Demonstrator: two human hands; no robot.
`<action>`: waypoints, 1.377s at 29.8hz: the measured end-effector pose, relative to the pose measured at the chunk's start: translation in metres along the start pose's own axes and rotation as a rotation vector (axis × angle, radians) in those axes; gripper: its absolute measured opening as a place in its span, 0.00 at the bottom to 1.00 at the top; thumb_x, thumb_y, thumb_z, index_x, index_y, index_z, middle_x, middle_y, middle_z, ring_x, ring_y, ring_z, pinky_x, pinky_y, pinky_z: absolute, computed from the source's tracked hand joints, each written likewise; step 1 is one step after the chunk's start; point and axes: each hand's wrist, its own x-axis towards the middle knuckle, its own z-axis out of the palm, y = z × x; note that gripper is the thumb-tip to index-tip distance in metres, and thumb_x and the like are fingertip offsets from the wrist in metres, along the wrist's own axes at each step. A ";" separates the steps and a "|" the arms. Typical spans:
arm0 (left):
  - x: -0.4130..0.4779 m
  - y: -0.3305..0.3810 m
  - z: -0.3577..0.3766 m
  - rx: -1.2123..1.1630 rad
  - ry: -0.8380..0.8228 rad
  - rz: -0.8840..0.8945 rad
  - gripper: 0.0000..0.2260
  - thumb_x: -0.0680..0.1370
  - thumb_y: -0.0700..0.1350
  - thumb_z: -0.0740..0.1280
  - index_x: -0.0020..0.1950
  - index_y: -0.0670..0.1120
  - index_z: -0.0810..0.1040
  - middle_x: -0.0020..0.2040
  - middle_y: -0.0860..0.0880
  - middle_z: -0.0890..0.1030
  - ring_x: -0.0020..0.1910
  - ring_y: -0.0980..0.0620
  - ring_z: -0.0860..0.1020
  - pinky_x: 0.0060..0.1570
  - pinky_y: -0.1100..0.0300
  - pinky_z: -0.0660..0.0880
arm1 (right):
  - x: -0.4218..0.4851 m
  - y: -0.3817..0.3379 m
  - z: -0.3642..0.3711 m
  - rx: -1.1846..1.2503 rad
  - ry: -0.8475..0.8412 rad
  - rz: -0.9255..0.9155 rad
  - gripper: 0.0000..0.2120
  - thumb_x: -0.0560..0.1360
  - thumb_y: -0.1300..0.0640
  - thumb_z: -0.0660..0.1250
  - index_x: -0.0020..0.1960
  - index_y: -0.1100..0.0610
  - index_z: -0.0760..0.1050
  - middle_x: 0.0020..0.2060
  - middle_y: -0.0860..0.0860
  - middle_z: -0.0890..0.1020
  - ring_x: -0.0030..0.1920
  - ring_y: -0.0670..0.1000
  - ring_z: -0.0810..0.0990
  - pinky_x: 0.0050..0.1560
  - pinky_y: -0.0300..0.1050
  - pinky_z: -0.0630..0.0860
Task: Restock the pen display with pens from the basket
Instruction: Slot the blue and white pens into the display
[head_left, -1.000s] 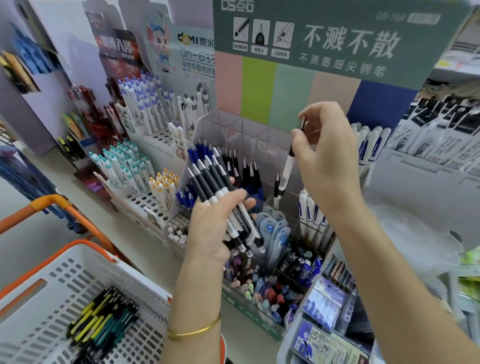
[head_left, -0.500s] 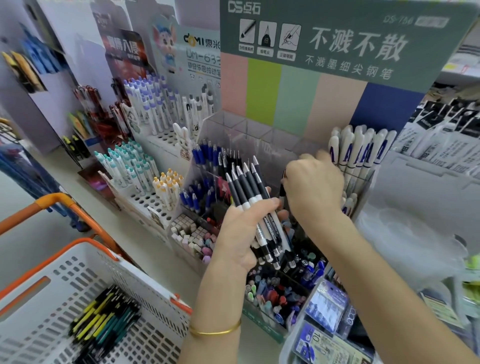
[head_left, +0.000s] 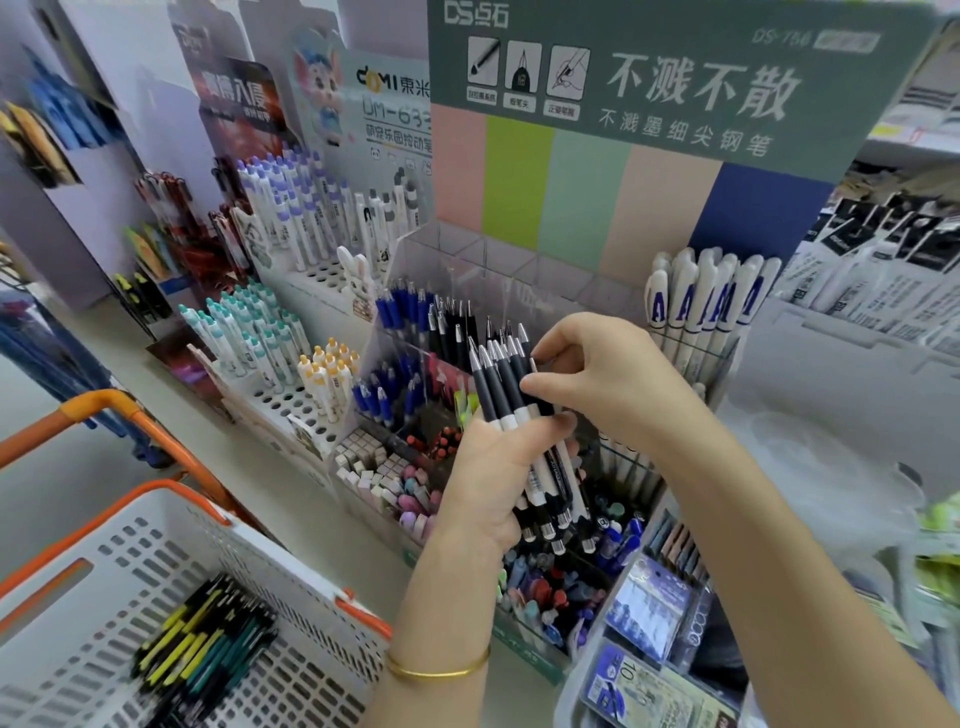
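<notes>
Pen bundle (head_left: 497, 387) is gripped mid-barrel by the curled fingers of the left hand (head_left: 483, 478), tips fanned toward 12 o'clock. Its right edge is pinched by the right hand (head_left: 608, 387). Pen display (head_left: 457, 244) is seen at 12 o'clock, basket (head_left: 260, 561) at 8 o'clock.

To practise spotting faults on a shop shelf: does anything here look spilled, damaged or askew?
Nothing stands out. The left hand grips a tidy bundle of black-and-white pens, the right hand pinches one of them, and yellow and green pens lie inside the white slotted plastic basket.
</notes>
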 end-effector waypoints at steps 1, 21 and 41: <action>0.000 0.001 0.000 0.006 0.012 0.008 0.05 0.68 0.38 0.73 0.41 0.47 0.84 0.38 0.42 0.81 0.37 0.46 0.79 0.44 0.50 0.74 | 0.000 -0.001 -0.001 0.002 -0.016 -0.007 0.08 0.71 0.52 0.72 0.47 0.50 0.75 0.38 0.42 0.77 0.45 0.46 0.78 0.47 0.44 0.76; -0.004 0.015 -0.012 -0.132 0.173 -0.001 0.09 0.76 0.33 0.67 0.55 0.40 0.78 0.34 0.46 0.80 0.33 0.50 0.80 0.30 0.57 0.78 | 0.010 0.012 0.003 -0.202 0.469 -0.107 0.07 0.77 0.54 0.67 0.49 0.58 0.77 0.41 0.53 0.83 0.44 0.56 0.79 0.44 0.53 0.76; -0.013 0.020 -0.004 -0.026 -0.031 -0.023 0.15 0.77 0.33 0.64 0.36 0.45 0.86 0.36 0.45 0.83 0.34 0.51 0.81 0.32 0.57 0.79 | 0.009 -0.003 0.002 0.247 0.089 0.000 0.08 0.75 0.58 0.68 0.54 0.56 0.77 0.42 0.49 0.81 0.38 0.47 0.80 0.45 0.43 0.78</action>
